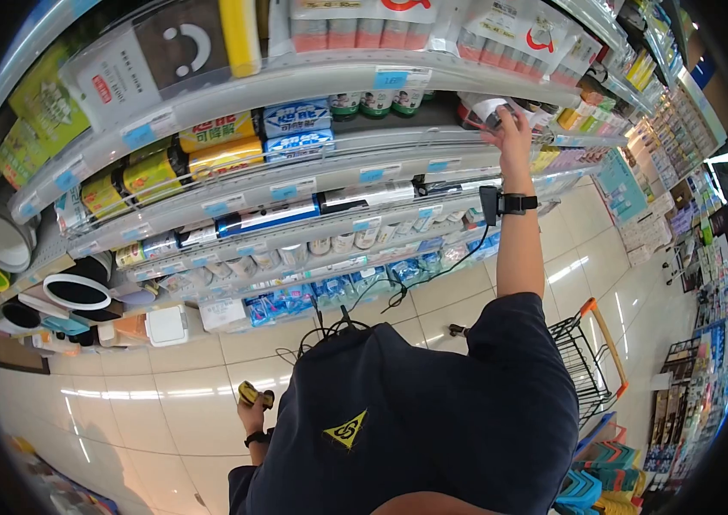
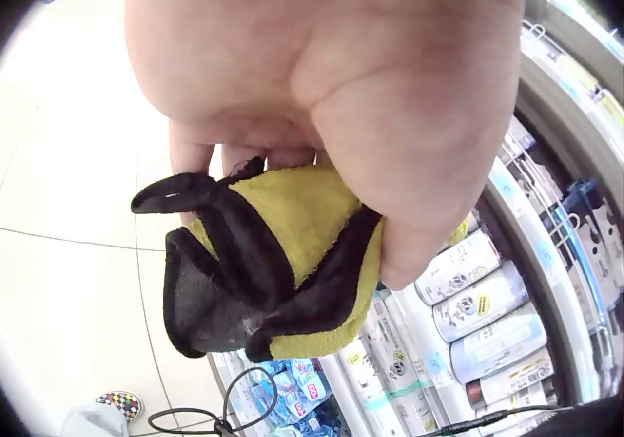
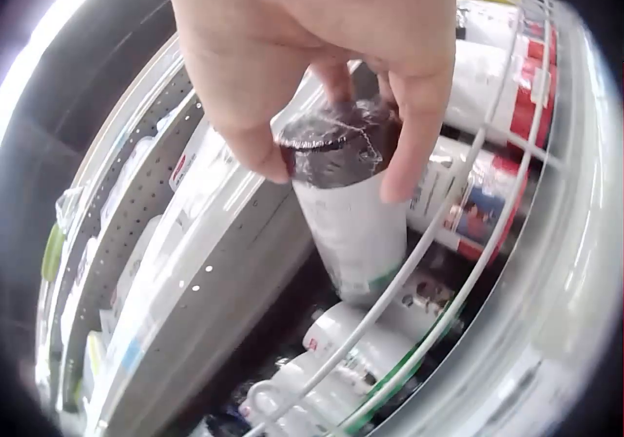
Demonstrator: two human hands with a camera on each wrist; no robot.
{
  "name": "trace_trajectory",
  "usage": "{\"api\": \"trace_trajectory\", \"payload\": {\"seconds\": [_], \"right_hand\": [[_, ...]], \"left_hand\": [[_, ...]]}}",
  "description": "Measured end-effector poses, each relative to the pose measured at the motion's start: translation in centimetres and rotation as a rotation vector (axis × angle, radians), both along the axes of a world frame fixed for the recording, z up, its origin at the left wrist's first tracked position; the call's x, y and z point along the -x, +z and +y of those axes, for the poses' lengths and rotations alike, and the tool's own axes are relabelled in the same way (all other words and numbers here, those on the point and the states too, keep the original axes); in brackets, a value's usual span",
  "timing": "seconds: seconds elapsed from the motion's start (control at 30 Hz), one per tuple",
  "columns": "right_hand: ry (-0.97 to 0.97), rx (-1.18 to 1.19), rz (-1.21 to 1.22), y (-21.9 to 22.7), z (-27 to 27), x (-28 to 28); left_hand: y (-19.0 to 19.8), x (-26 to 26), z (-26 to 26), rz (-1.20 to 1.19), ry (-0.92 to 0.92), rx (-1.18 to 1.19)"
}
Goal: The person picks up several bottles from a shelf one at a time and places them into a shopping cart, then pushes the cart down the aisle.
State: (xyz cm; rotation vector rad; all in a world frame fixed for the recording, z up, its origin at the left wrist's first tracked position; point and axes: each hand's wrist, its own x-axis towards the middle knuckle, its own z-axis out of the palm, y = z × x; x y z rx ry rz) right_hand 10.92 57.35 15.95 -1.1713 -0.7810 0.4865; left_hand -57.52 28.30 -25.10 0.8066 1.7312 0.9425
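Note:
At the shelf in the head view, my right hand (image 1: 514, 142) grips a film-wrapped roll (image 3: 353, 225) with a white label band and a dark end. Fingers and thumb close round the dark end in the right wrist view. The roll stands tilted behind the wire rail (image 3: 429, 262), over white rolls (image 3: 356, 344) lying on the shelf. Down at my side, my left hand (image 1: 251, 416) holds a folded yellow cloth (image 2: 292, 208) with black trim and a black loop. Part of the cloth is hidden under the palm.
Above the roll runs another shelf edge (image 1: 391, 73) with price tags. Lower shelves carry more rolls (image 1: 269, 215) and blue packets (image 1: 312, 292). A shopping cart with an orange handle (image 1: 606, 343) stands at right on the tiled floor (image 1: 158, 403). A cable (image 1: 433, 279) hangs from the right wrist camera.

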Motion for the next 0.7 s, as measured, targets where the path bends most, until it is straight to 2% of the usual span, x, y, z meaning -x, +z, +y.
{"api": "trace_trajectory", "payload": {"seconds": [0.07,0.13,0.17,0.2,0.27,0.33,0.4,0.47,0.53,0.6,0.67,0.7], "right_hand": [[-0.038,0.012,-0.061,-0.3,0.3,-1.7],[0.046,-0.011,-0.595,-0.2,0.3,-2.6],[0.229,-0.085,-0.627,0.0,0.1,-3.0],[0.229,-0.086,-0.625,0.1,0.3,-3.3],[0.221,0.069,-0.868,0.5,0.9,-4.0],[0.197,0.030,-0.916,0.7,1.5,-3.7],[0.313,-0.011,-0.783,0.5,2.1,-3.8],[0.299,-0.036,-0.742,0.5,2.3,-3.2],[0.281,-0.061,-0.700,0.8,2.5,-2.3],[0.138,-0.078,-1.006,2.1,2.5,-0.9],[0.165,-0.123,-1.086,3.1,2.7,0.4],[0.067,-0.104,-1.236,2.6,3.4,0.2]], "left_hand": [[0.0,-0.5,1.5,0.034,-0.019,-0.016],[0.5,-1.3,3.4,0.084,-0.052,-0.012],[0.8,-1.7,4.3,0.088,-0.053,-0.014],[0.6,-1.8,5.2,0.112,-0.076,-0.031],[0.1,-2.0,6.7,0.157,-0.115,-0.064],[0.2,-2.7,8.0,0.147,-0.124,-0.077],[0.5,-3.8,9.2,0.224,-0.123,-0.081],[1.2,-4.9,9.7,0.264,-0.151,-0.071],[1.8,-6.2,9.9,0.144,-0.169,-0.093],[1.6,-6.8,10.0,0.190,-0.195,-0.052],[0.8,-7.3,9.8,0.152,-0.208,-0.033],[0.7,-7.6,9.8,0.189,-0.219,-0.034]]}}
